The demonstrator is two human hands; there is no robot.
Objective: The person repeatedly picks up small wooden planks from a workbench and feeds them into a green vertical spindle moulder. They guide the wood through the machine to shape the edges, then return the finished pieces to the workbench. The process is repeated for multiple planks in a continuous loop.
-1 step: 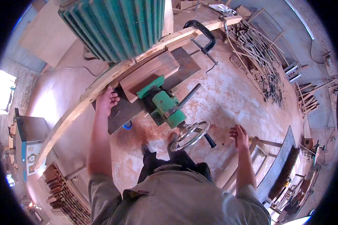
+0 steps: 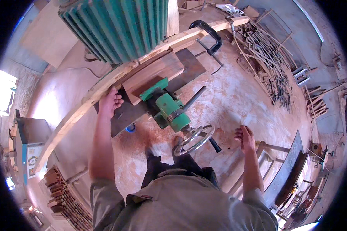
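Observation:
A reddish-brown wood block (image 2: 154, 78) lies on a dark metal machine table (image 2: 121, 122), alongside a long pale wooden beam (image 2: 74, 111). A green clamp (image 2: 171, 111) with a flat pressing plate sits against the block's near side. Its shiny handwheel (image 2: 196, 140) points toward me. Just left of the block, my left hand (image 2: 112, 102) is by the beam above the table's edge, fingers loosely curled and apart, with nothing seen in them. Out to the right of the handwheel hangs my right hand (image 2: 244, 138), half open and without anything in it.
A large ribbed green machine motor (image 2: 115, 30) stands beyond the beam. A black C-clamp (image 2: 216, 40) grips the beam's far right part. Scrap sticks (image 2: 266, 57) are heaped on the floor at right. A wooden frame (image 2: 254, 161) stands near my right forearm, and stacked wood pieces (image 2: 67, 200) lie lower left.
My right hand has shifted very slightly forward. My left hand, the block and the clamp look the same.

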